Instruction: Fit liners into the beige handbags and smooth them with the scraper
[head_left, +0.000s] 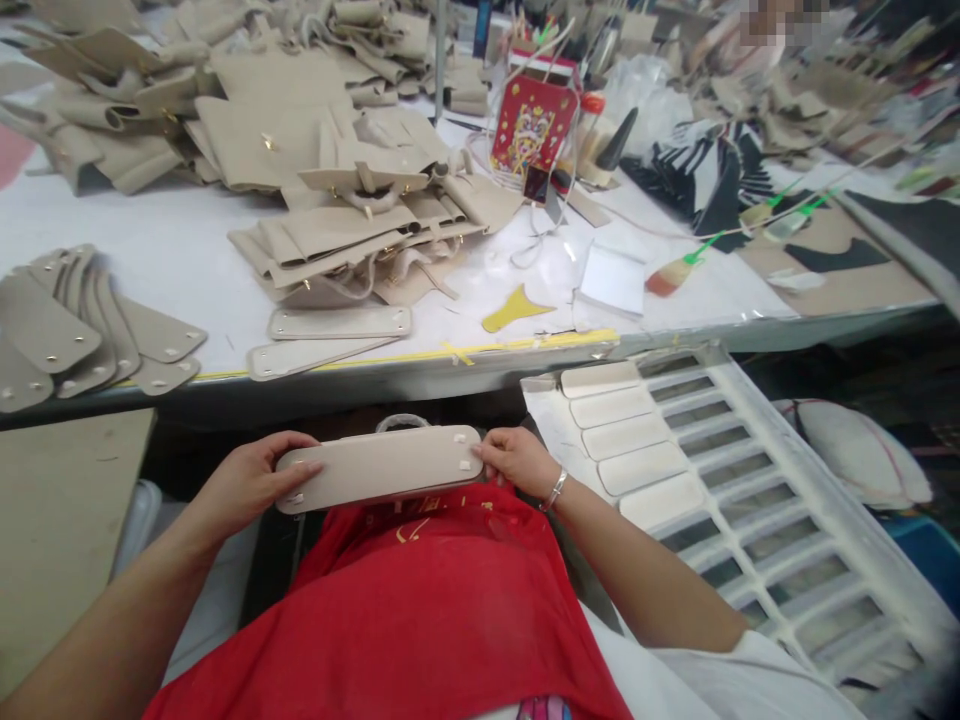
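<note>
A long beige leather panel with rounded ends and small metal studs at its corners is held over my lap. Gripping its left end is my left hand, thumb on top and fingers behind. My right hand pinches the right end near the studs. Just beyond, two similar panels lie at the table's front edge. More studded panels are fanned out in a pile at the left. A curved pale loop shows behind the held panel; what it belongs to is hidden.
Beige leather bag pieces are heaped across the white table. A red container, a yellow cutout, a white pad and a green-handled brush lie farther right. Beside me, a slatted rack carries several pale strips.
</note>
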